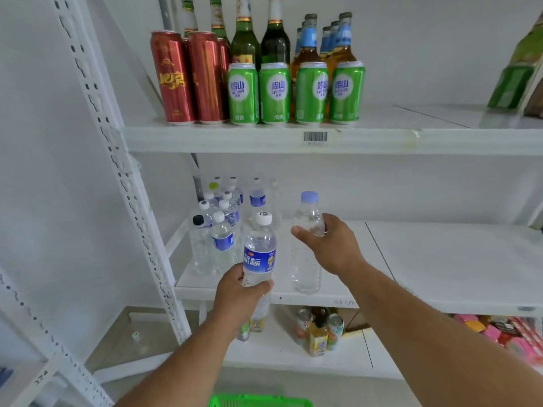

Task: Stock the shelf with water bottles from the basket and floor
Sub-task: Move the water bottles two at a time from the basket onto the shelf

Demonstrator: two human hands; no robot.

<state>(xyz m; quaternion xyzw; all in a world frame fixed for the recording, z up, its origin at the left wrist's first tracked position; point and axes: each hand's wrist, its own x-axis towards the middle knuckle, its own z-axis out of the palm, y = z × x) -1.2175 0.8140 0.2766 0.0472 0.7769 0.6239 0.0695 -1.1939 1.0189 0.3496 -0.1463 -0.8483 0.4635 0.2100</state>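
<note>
The left hand (pixel 238 298) curls its fingers round a blue-labelled bottle (pixel 259 254), held upright before the middle shelf (pixel 440 259). The right hand (pixel 329 245) grips a clear bottle (pixel 305 259) standing on that shelf, beside stocked bottles (pixel 217 227). A green basket (pixel 258 401) sits below.

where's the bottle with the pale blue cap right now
In the head view the bottle with the pale blue cap stands on the middle shelf, right of the cluster of water bottles, with the right hand gripping its upper part.
</note>
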